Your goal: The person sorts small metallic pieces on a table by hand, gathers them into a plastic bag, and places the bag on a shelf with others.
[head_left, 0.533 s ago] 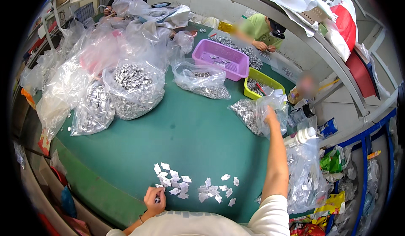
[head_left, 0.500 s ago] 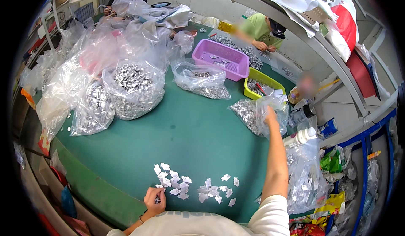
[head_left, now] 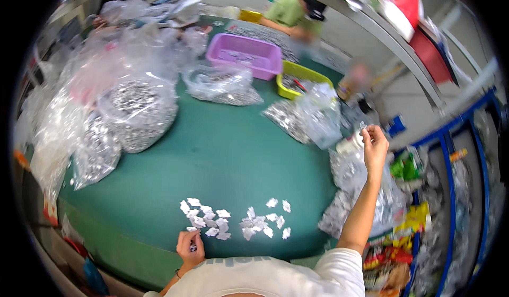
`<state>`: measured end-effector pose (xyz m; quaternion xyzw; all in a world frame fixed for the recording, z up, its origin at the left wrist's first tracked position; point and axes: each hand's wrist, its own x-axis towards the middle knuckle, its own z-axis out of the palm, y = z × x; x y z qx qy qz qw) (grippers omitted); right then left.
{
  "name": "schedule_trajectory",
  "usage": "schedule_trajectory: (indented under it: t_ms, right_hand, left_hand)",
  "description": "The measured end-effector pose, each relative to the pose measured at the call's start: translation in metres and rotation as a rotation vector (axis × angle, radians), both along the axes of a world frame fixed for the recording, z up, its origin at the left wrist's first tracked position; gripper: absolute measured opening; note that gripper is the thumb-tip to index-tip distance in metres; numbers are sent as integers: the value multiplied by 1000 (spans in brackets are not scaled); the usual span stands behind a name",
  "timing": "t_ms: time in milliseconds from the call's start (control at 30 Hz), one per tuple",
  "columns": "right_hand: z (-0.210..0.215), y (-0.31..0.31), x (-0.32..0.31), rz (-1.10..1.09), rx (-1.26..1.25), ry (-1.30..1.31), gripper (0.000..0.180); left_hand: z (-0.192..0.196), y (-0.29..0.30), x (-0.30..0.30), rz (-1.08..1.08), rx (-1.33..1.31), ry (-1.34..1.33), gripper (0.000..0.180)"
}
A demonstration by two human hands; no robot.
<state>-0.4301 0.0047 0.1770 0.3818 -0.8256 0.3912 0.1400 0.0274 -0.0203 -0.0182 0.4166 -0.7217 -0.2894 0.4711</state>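
Observation:
My right hand (head_left: pixel 375 147) is raised at the right, its fingers pinching a small shiny silvery piece (head_left: pixel 363 125) whose exact kind I cannot make out. Low at the table's near edge, my left hand (head_left: pixel 186 249) is curled around small shiny metal pieces (head_left: pixel 193 247). Its fingertips are by a flat white, jagged-edged piece (head_left: pixel 192 228); whether they grip it is unclear. Several more such pieces lie just beyond in a loose cluster (head_left: pixel 209 216). A second cluster (head_left: pixel 254 224) lies to its right. Beyond my right hand lies a clear bag of silvery metal parts (head_left: pixel 289 119).
Large clear bags of metal parts (head_left: pixel 137 122) fill the left of the green table (head_left: pixel 212 159). A purple basket (head_left: pixel 244 58), a yellow-green basket (head_left: pixel 307 78) and another bag (head_left: pixel 225 87) stand farther back. A co-worker in green (head_left: pixel 286 10) sits across. Bags crowd the right edge.
My right hand has left the clear bag by the yellow-green basket and moved right and nearer, with a small silvery piece in its fingers. My left hand stays by the white pieces. The view has shifted.

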Motion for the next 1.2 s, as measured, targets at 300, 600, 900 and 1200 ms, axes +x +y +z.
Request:
schedule_trajectory:
  t_ms: [300,600,900,1200]
  right_hand:
    - [10,189,5,-447,-25,157,13]
    - [-24,212,10,-541,279,280,14]
    - [-56,98,65,212,203,-196,18]
    - [-108,-80,-61,286,173,-64,18]
  left_hand:
    - [-8,0,7,-136,57,-25,15]
    - [-2,1,9,-175,21,-47,16]
    - [7,7,3,-67,48,-68,15]
    - [0,2,-1,-70,-11,-83,15]
